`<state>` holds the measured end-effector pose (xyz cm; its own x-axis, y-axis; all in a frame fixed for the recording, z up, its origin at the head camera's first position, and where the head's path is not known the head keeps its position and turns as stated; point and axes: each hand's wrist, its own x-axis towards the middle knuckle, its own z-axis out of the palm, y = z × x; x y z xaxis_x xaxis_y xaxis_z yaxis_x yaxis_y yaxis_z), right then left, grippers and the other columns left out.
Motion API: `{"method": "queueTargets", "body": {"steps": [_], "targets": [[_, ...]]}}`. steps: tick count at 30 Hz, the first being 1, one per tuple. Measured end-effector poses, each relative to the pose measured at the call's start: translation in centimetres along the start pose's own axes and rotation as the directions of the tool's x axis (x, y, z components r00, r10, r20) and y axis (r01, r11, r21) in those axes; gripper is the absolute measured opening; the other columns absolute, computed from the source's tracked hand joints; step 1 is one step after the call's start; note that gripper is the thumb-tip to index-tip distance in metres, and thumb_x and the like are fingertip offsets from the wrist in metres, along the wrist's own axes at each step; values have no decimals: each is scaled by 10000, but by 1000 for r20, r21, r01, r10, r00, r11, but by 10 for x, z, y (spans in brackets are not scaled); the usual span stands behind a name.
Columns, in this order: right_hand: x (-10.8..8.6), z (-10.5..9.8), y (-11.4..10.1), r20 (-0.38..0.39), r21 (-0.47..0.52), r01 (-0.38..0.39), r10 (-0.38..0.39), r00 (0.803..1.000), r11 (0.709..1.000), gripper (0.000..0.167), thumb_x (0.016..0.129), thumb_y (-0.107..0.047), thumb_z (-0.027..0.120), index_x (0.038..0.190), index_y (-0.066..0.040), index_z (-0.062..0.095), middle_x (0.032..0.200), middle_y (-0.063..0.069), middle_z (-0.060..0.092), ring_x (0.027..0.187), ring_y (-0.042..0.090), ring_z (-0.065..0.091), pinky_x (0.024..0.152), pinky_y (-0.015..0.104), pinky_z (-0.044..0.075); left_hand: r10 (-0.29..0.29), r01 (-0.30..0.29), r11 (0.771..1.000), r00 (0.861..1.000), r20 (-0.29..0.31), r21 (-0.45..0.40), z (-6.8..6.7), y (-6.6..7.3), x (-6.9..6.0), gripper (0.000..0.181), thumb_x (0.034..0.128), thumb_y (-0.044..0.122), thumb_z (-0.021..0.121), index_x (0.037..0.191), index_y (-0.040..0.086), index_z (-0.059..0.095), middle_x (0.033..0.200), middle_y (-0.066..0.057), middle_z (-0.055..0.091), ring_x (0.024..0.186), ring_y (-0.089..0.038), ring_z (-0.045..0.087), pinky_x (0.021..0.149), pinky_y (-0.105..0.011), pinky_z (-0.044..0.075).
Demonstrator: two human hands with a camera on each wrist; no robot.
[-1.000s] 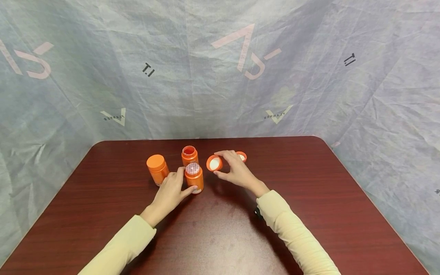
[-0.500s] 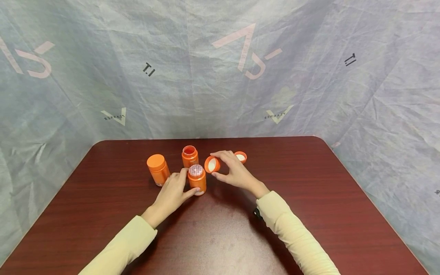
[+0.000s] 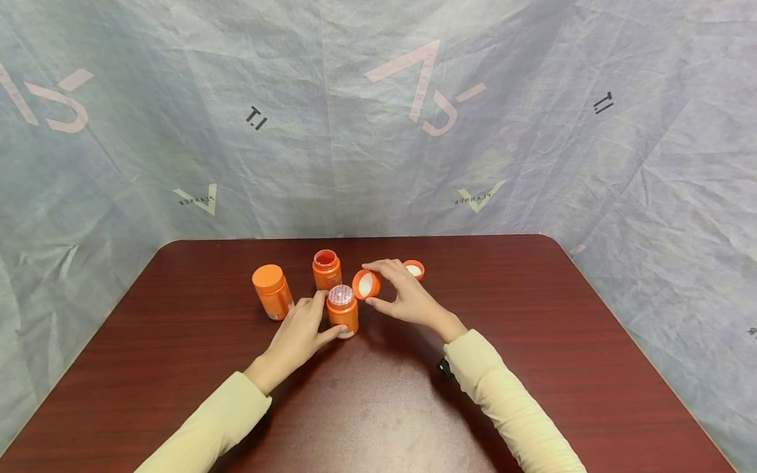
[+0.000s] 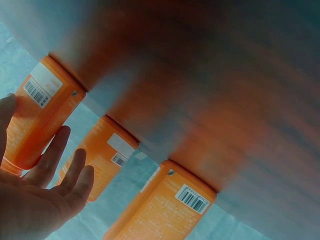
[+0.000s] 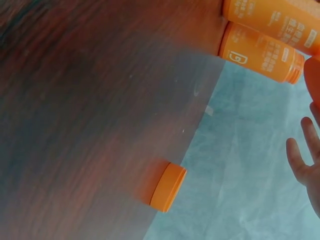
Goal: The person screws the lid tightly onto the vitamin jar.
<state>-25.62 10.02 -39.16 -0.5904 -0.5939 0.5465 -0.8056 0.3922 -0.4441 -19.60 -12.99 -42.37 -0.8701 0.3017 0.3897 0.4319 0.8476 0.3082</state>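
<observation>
My left hand (image 3: 298,332) grips an orange bottle (image 3: 344,320), thumb on its near side and a finger behind. A silvery printed seal covers the mouth of this bottle, which stands upright on the table; in the left wrist view the bottle (image 4: 42,112) sits between thumb and fingers. Just to its right, my right hand (image 3: 405,295) pinches an orange lid (image 3: 366,284) by its rim, the white inside turned towards the head camera. The right wrist view catches only part of that lid (image 5: 314,82) beside the fingers (image 5: 310,137).
Behind the gripped bottle stands an uncapped orange bottle (image 3: 326,270). A capped orange bottle (image 3: 272,292) is to the left. A second lid (image 3: 414,270), white inside up, lies beyond my right hand on the dark red table (image 3: 378,407). Grey fabric (image 3: 331,131) hangs behind.
My left hand has slid the sealed bottle a little to the right and nearer. The lid in my right hand has shifted slightly left and tipped more. The other bottles have stayed put.
</observation>
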Motion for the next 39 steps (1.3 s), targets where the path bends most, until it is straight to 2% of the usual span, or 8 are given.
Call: {"method": "queueTargets", "body": {"steps": [11,21,28,34,39], "targets": [[0,0,0,-9,11,31,-31,999,999,545,746,-205,750,1217,-41,530,1199,61,559,1115,200,471,955,377,378,-6,6,1000,1000,7,-3,-1,1,0,657,744,439,716,1212,69,442,1012,-77,651,919,-270,578,823,-475,446],[0,1,-1,13,50,12,-12,1000,999,540,778,-227,724,1252,-77,514,1232,22,554,1129,156,472,962,348,384,9,-9,1000,1000,-3,-8,0,0,-1,640,745,428,718,1204,71,451,1012,-73,654,924,-272,580,826,-480,446],[1,2,-5,-15,78,5,-4,1000,997,552,762,-210,739,1238,-60,504,1207,22,554,1098,163,486,936,361,409,11,-11,1000,1000,0,-7,0,-1,-1,640,746,425,719,1207,76,445,997,-71,651,915,-269,586,804,-448,460],[2,3,-7,-29,85,-14,16,999,996,532,754,-218,745,1204,-85,496,1162,23,547,1047,147,495,893,317,432,13,-13,1000,1000,0,-9,0,-1,-1,643,749,419,718,1217,78,441,1011,-75,652,921,-273,587,810,-452,459],[3,4,-7,-36,90,2,1,999,996,524,762,-220,739,1213,-89,508,1179,17,555,1058,151,491,901,347,428,20,-20,1000,1000,-5,-11,0,-1,-1,639,752,418,716,1220,80,443,1024,-81,656,921,-279,586,812,-456,454]]}}
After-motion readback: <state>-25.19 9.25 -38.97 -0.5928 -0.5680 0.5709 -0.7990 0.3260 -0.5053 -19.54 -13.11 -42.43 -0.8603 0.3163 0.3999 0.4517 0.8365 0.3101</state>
